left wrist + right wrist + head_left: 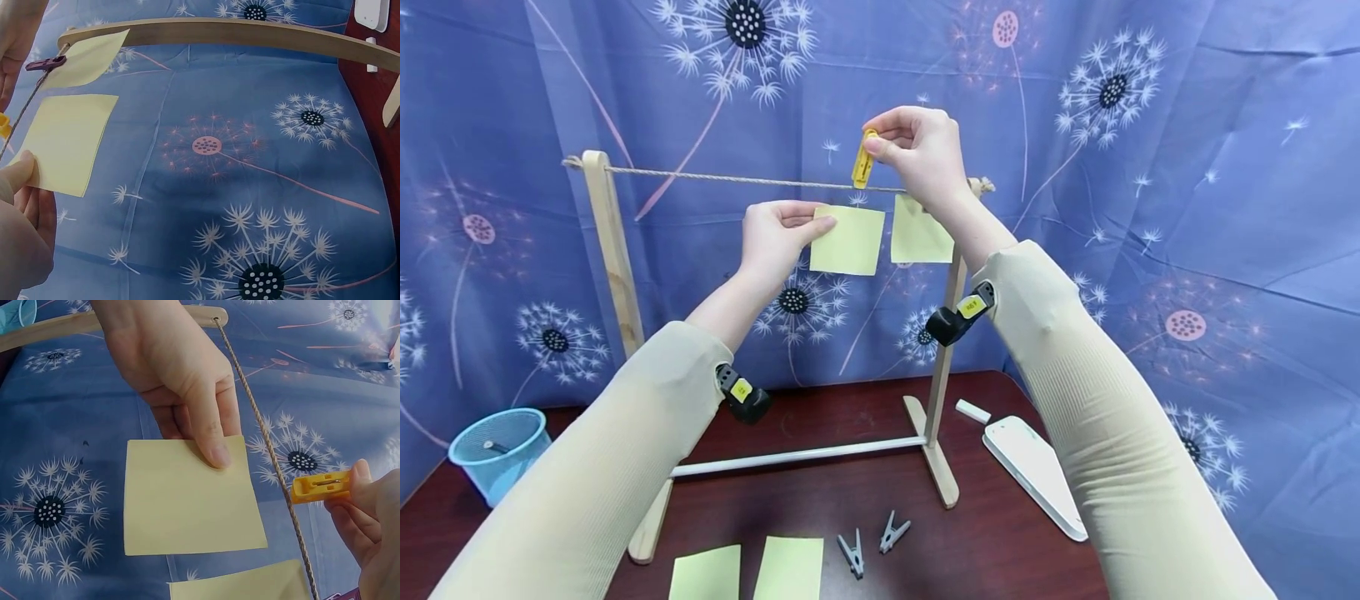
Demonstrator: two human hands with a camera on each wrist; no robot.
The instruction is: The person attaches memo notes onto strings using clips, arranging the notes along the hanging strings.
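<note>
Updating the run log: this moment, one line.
Left hand: pinches square pale-yellow paper note | right hand: pinches yellow plastic clothespin | note: unclipped, below tan twine rope

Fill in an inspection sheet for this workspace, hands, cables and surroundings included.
Surface: dark red-brown table, bearing a wooden-posted frame strung with twisted beige rope.
Job things: square pale-yellow paper note in hand; another pale-yellow note hung from the rope by a purple clip; two pale-yellow paper sheets and two grey V-shaped clips on the table.
Clutter: round light-blue mesh basket at left; flat white tray-like object and small white block at right.
Hands: left hand pinches the first note; right hand pinches a yellow oblong clip near the rope.
Cables: nothing seen.
Surroundings: blue fabric backdrop printed with dandelions.
</note>
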